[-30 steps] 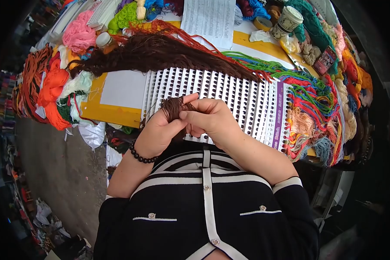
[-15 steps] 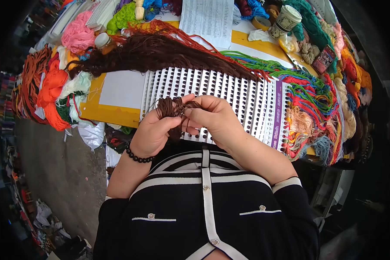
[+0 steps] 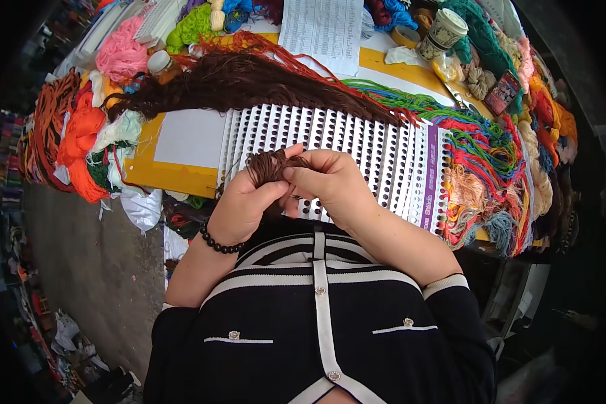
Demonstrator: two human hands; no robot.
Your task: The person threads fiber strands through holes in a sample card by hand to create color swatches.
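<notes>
A small bundle of brown embroidery thread (image 3: 266, 168) is bunched between my two hands, its loops spilling over the fingers. My left hand (image 3: 249, 198), with a black bead bracelet at the wrist, is closed around the bundle from the left. From the right, my right hand (image 3: 333, 182) pinches the same thread between thumb and fingers. Just beyond and beneath the hands lie white thread cards with rows of punched holes (image 3: 337, 138). A long hank of dark brown thread (image 3: 236, 84) stretches across the table above the cards.
Orange-red skeins (image 3: 81, 138) hang over the left edge, and multicoloured threads (image 3: 485, 155) lie on the right. A printed sheet (image 3: 320, 34), a small jar (image 3: 160, 64), a patterned cup (image 3: 444, 30) and scissors (image 3: 461, 97) sit farther back.
The brown thread bundle has shifted slightly in my fingers and its loops are spread a little differently. My left hand and wrist have moved slightly to the right.
</notes>
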